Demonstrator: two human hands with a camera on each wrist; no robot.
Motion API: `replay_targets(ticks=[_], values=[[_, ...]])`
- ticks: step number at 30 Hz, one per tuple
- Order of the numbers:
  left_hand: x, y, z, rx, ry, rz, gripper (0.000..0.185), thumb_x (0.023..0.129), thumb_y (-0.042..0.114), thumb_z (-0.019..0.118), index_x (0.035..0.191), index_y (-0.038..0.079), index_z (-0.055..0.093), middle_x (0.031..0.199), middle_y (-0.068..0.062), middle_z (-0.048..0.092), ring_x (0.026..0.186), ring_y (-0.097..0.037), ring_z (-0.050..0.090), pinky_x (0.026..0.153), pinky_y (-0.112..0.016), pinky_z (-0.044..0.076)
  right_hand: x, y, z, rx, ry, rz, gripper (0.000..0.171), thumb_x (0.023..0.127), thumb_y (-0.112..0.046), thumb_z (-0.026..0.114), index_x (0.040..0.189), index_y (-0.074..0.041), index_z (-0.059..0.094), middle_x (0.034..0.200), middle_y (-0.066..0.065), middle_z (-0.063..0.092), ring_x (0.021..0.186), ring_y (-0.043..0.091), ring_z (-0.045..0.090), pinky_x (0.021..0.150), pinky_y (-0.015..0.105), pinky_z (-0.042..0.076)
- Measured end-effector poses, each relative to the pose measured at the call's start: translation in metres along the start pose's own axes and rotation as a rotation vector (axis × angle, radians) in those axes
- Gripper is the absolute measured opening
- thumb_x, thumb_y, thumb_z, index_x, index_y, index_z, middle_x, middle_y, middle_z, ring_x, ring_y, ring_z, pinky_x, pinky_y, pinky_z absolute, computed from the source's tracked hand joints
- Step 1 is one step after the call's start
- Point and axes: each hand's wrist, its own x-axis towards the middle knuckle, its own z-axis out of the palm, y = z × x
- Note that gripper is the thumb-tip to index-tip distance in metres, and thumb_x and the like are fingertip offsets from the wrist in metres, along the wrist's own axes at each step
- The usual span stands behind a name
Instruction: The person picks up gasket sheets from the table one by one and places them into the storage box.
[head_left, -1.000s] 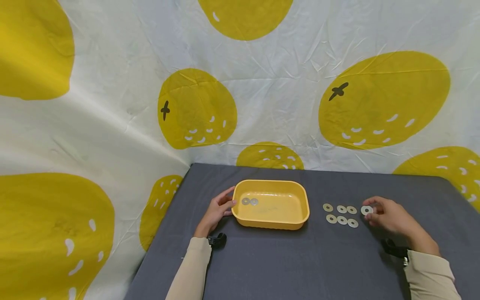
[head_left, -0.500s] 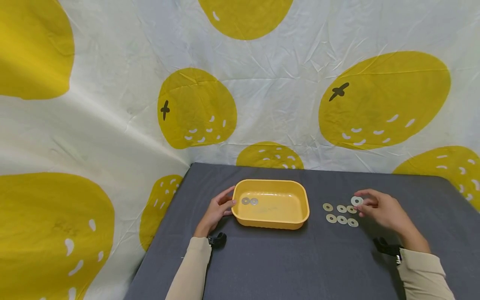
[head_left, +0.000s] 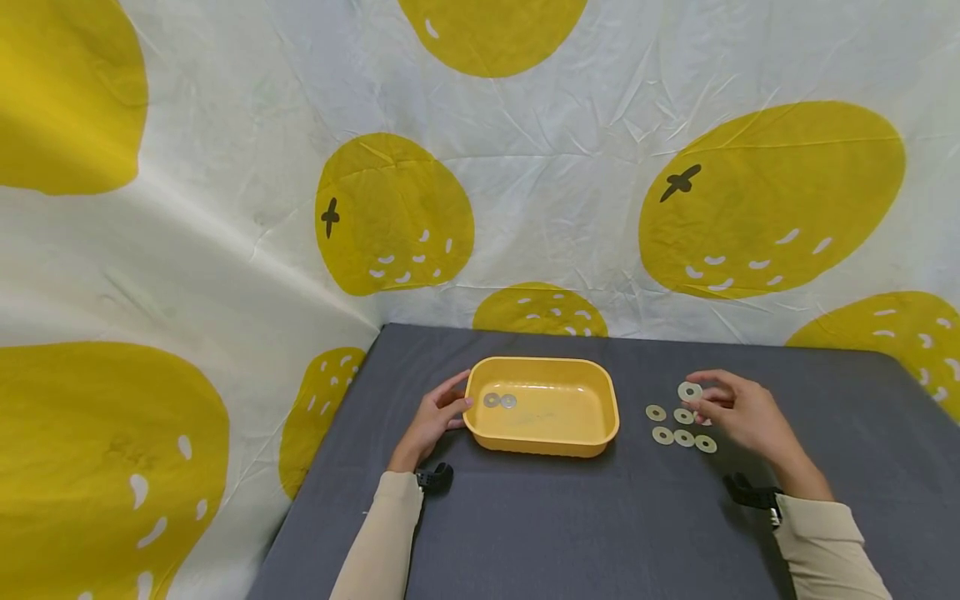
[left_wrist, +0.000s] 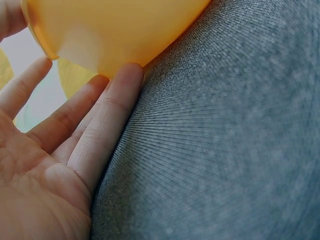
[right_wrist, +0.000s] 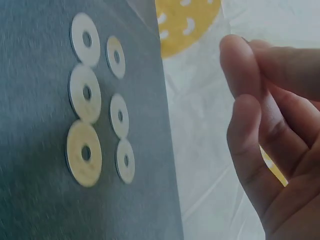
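My left hand (head_left: pixel 435 417) lies against the left side of a yellow plastic tray (head_left: pixel 543 446). In the left wrist view its long fingers (left_wrist: pixel 112 110) stretch straight to the tray's outer wall, close over the cloth. My right hand (head_left: pixel 750 412) pinches a flat washer (head_left: pixel 690 391) between thumb and fingers, raised above the table. Below it lie two rows of flat washers, with one (head_left: pixel 663 435) at the near left; the hand partly covers one in the far row. In the right wrist view the fingers (right_wrist: pixel 245 65) hide most of the held washer.
Two washers (head_left: pixel 508 401) lie side by side in the tray's left part. Dark grey cloth (head_left: pixel 555 533) covers the table. A white fabric backdrop (head_left: pixel 555 208) with yellow fruit prints hangs behind and on the left.
My right hand has lifted the washer and carried it leftward, over the far row of washers. The left hand and the tray stay in place.
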Motion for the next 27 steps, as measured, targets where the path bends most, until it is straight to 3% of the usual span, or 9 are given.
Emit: replay_targets(ticks=[9, 16, 27], values=[[-0.001, -0.001, -0.001, -0.021, -0.018, 0.006, 0.057, 0.099, 0.024, 0.07, 0.151, 0.032, 0.051, 0.136, -0.02, 0.061, 0.117, -0.031, 0.067, 0.087, -0.037, 0.063, 0.003, -0.017, 0.016, 0.052, -0.009, 0.031, 0.039, 0.096, -0.016, 0.073, 0.132, -0.006, 0.063, 0.088, 0.011, 0.079, 0.071, 0.016, 0.071, 0.06, 0.025, 0.054], [-0.002, -0.001, -0.002, -0.015, -0.018, 0.004, 0.057, 0.098, 0.028, 0.072, 0.151, 0.034, 0.051, 0.137, -0.02, 0.061, 0.119, -0.033, 0.066, 0.087, -0.037, 0.063, 0.003, -0.028, 0.029, 0.106, -0.004, -0.004, 0.034, 0.099, -0.015, 0.069, 0.132, -0.008, 0.063, 0.094, 0.014, 0.079, 0.072, 0.013, 0.071, 0.058, 0.026, 0.053], [-0.002, -0.002, -0.003, -0.012, -0.028, 0.017, 0.057, 0.098, 0.029, 0.071, 0.151, 0.033, 0.051, 0.135, -0.019, 0.061, 0.114, -0.026, 0.068, 0.086, -0.036, 0.063, 0.001, -0.044, 0.048, 0.178, 0.044, -0.032, 0.034, 0.097, -0.013, 0.07, 0.131, -0.007, 0.064, 0.096, 0.012, 0.079, 0.073, 0.014, 0.071, 0.057, 0.028, 0.055]])
